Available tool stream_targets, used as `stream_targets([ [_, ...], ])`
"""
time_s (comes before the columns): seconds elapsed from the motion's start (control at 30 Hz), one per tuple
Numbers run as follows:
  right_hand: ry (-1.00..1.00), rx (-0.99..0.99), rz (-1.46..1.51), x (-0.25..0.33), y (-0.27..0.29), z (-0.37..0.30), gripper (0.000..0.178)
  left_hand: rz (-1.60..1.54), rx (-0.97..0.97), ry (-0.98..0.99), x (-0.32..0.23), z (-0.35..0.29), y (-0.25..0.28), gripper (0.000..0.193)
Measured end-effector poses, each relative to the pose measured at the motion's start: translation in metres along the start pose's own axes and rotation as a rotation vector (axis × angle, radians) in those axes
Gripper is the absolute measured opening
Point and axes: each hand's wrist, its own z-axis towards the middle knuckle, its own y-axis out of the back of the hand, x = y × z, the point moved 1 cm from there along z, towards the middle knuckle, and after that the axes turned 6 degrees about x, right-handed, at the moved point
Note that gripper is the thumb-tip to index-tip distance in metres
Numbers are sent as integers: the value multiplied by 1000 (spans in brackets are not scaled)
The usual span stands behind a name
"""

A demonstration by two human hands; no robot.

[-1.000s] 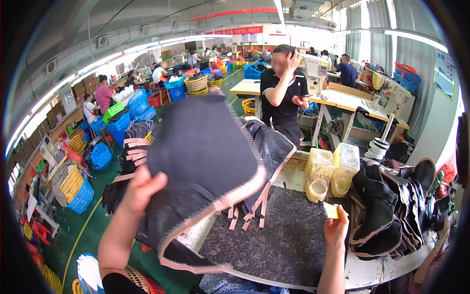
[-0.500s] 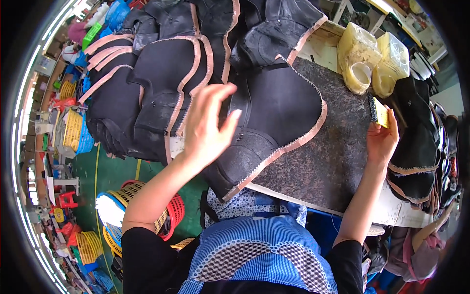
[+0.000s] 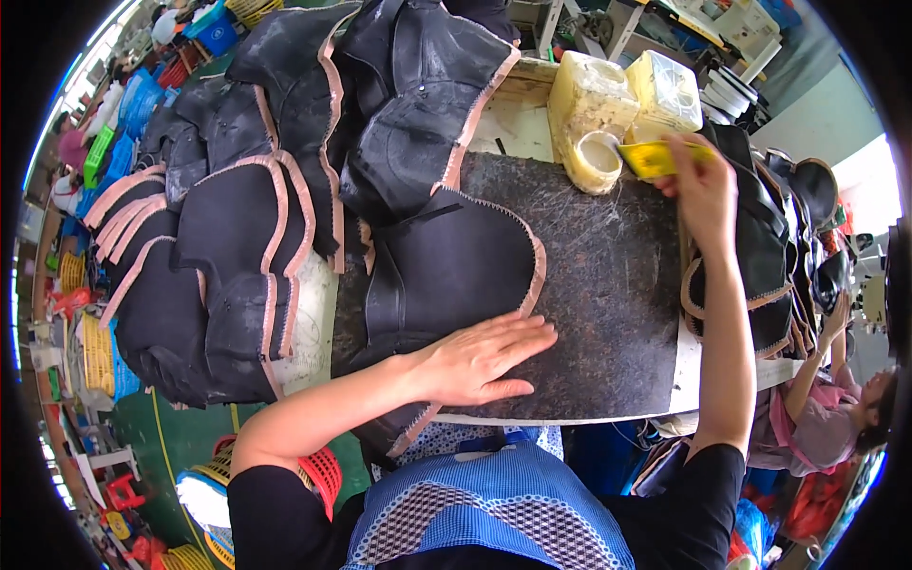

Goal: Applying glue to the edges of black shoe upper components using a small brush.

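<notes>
From my remote view, left hand [image 3: 475,363] lies palm down, fingers outstretched, across the pink-edged black piece [image 3: 456,261] on the dark board [image 3: 613,275]. Right hand [image 3: 703,190] pinches a yellow applicator [image 3: 652,160] by a yellowed container [image 3: 596,103]. Left forearm [image 3: 328,408] hides part of the piece.

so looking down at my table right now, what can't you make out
All in the head view:
- Black piece: a middle part, hidden under the left hand and forearm.
- Yellow tool: its held end, covered by the right hand.
- Left pile: most lower pieces, covered by upper ones.
- Red basket: part of it, behind the left arm.
</notes>
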Motion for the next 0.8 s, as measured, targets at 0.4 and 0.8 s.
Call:
stream_targets([
  [0.4,-392,110,498,-81,2,37,29,481,-504,489,51,-51,116,43],
  [0.8,70,550,66,31,-163,-28,28,353,-437,719,57,-41,87,21],
])
